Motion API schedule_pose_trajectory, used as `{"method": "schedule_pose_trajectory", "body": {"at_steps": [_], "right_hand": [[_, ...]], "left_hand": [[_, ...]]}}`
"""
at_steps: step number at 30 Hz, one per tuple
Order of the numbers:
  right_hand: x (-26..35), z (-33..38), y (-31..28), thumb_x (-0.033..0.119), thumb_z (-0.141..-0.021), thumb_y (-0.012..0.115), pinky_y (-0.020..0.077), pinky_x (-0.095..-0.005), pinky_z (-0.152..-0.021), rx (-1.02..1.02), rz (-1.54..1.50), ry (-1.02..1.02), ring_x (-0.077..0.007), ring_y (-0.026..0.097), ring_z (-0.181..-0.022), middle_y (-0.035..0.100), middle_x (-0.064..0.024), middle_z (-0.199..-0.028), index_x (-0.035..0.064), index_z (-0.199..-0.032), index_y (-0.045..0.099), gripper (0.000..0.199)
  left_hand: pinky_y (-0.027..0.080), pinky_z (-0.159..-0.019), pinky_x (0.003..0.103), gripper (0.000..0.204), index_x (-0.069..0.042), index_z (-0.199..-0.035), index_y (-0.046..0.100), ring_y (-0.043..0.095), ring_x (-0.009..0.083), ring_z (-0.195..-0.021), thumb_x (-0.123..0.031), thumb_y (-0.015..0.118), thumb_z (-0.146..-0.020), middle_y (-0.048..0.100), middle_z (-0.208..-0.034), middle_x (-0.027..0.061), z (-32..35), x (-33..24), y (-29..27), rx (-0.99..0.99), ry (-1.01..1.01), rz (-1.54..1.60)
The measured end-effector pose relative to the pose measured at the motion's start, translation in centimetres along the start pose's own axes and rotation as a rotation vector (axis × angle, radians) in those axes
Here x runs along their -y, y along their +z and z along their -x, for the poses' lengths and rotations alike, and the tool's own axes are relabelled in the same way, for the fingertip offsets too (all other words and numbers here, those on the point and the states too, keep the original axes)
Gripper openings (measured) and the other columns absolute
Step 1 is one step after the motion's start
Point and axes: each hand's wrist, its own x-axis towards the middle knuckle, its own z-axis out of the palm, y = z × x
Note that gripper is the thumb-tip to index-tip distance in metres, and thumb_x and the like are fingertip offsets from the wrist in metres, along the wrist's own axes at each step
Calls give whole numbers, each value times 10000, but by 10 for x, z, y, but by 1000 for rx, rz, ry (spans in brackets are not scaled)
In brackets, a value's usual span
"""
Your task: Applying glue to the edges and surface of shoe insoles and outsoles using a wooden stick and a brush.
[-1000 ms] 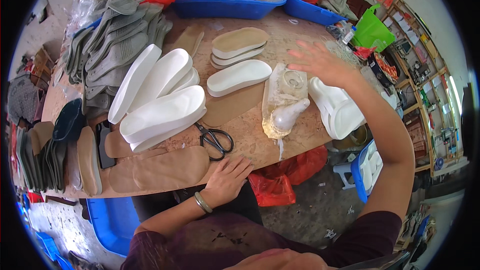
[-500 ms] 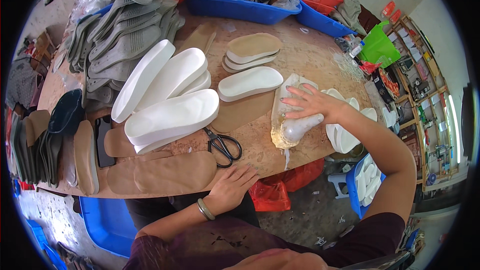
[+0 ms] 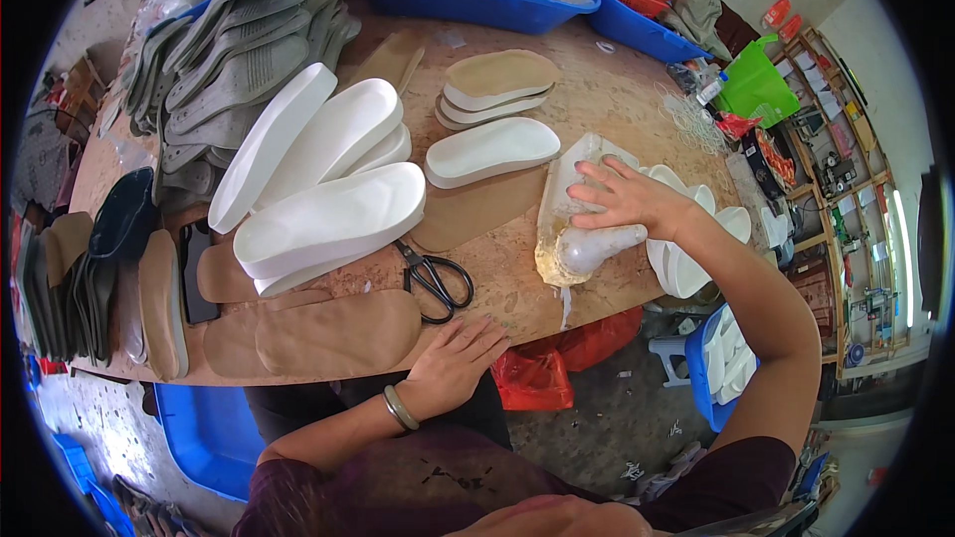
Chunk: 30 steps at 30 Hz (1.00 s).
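Observation:
My left hand (image 3: 453,366), with a bangle at the wrist, lies flat on the table's front edge, fingers stretched out. Beside it are black-handled scissors (image 3: 438,285) and tan insoles (image 3: 343,333). My right hand (image 3: 637,203) is spread over a translucent, block-like container (image 3: 595,149) crusted with yellowish residue at its near end. A rounded, cloudy bulb-shaped piece (image 3: 597,247) lies under its palm side; my hand partly hides both. Left of them is a white sole (image 3: 492,152) next to a tan insole (image 3: 477,209). Larger white soles (image 3: 333,224) are heaped at centre left.
Grey soles (image 3: 239,89) are piled at the back left. Tan-topped soles (image 3: 502,80) are stacked at the back middle. Blue tubs (image 3: 482,2) line the far edge. White pieces (image 3: 686,259) stand right of my right hand. A red bag (image 3: 537,378) hangs below the table.
The whole view has shifted slightly, so the table's things sit a little higher and further left. My right hand stays on the container, its fingers bent a little more; my left hand stays at the edge.

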Motion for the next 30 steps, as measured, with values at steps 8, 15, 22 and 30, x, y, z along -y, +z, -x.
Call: {"method": "schedule_pose_trajectory", "body": {"at_steps": [8, 15, 22, 30], "right_hand": [[0, -4, -8, 42, -768, 573, 299, -556, -1097, 51, 75, -22, -353, 308, -1369, 415, -58, -1393, 246, -1188, 511, 471], [-51, 27, -37, 146, -771, 611, 338, -479, -1080, -109, 262, 139, -355, 356, -1335, 443, -98, -1385, 226, -1189, 582, 426], [-102, 12, -62, 126, -730, 679, 391, -453, -1013, -296, 380, 487, -341, 461, -1208, 451, -98, -1361, 216, -1247, 585, 533], [-221, -27, 23, 264, -519, 829, 380, -373, -1039, -569, -64, 1220, -357, 450, -1258, 499, -209, -1311, 7, -1301, 494, 888]], "left_hand": [[327, -1067, 424, 444, -85, -1253, 557, 456, 222, -1278, -97, 561, -809, 532, -1327, 52, -2, 1, -2, 5, -4, 18], [304, -1076, 417, 464, -88, -1243, 569, 448, 221, -1285, -84, 546, -779, 524, -1333, 49, -6, 4, -4, 16, -7, 78], [298, -1080, 422, 459, -102, -1252, 568, 427, 212, -1301, -106, 538, -793, 519, -1340, 35, -2, 9, 3, 10, -11, 13], [242, -1107, 453, 478, -74, -1326, 504, 360, 222, -1349, -207, 441, -871, 457, -1395, 60, 4, 11, 12, 27, 38, -80]]}}
